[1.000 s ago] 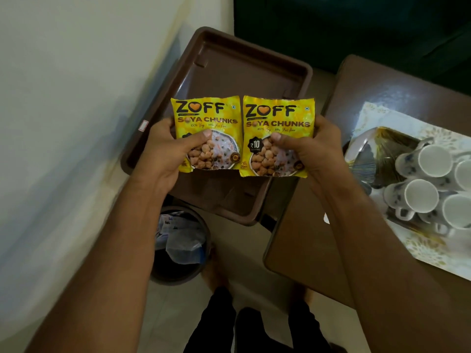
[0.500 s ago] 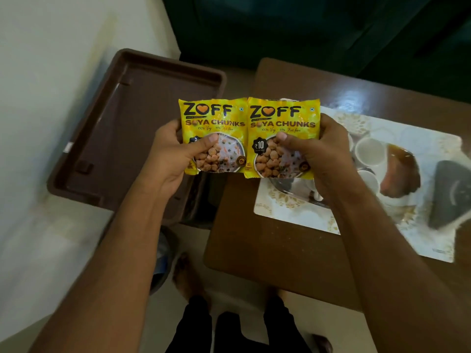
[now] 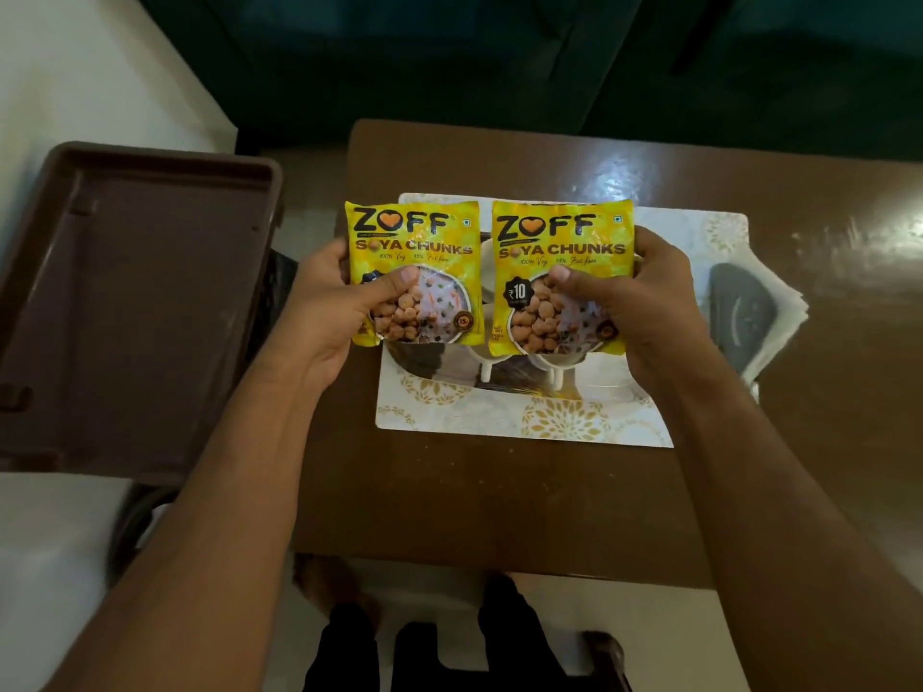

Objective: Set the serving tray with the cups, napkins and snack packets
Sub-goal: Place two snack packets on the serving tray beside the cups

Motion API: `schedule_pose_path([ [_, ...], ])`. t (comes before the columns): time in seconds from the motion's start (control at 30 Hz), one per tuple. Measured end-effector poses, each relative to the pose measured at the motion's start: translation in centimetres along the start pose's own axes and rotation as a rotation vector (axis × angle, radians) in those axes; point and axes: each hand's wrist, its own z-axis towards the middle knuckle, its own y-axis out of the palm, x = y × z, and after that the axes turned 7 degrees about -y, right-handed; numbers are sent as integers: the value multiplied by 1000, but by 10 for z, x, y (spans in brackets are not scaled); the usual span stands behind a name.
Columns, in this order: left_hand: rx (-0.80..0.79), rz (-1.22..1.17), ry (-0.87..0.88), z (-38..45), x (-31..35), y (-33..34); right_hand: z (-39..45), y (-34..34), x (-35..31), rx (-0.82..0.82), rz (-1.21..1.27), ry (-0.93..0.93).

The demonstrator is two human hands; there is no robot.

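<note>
My left hand (image 3: 332, 312) pinches one yellow soya chunks packet (image 3: 424, 242) and my right hand (image 3: 644, 302) pinches a second yellow packet (image 3: 564, 242). Both packets hang side by side, slightly apart, above the white floral serving tray (image 3: 549, 422) on the brown table (image 3: 474, 501). White cups (image 3: 554, 364) stand on the tray, mostly hidden behind the packets. A stack of white napkins (image 3: 784, 302) lies at the tray's right end under a dark grey object (image 3: 744, 312).
A brown plastic bin lid or tray (image 3: 130, 302) leans against the white wall at the left. A dark waste bin (image 3: 135, 521) sits on the floor below it. Dark green furniture (image 3: 499, 52) stands behind the table. My legs (image 3: 429, 651) are at the table's front edge.
The view has swung right from the brown tray to the table. Both hands carried the packets over the serving tray and moved them slightly apart.
</note>
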Motion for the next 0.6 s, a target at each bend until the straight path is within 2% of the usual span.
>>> schedule_pose_path([
  [0.27, 16, 24, -16, 5, 6, 22, 4, -56, 13, 75, 22, 20],
  [0.6, 132, 61, -28, 18, 2, 4, 6, -92, 23, 140, 37, 75],
])
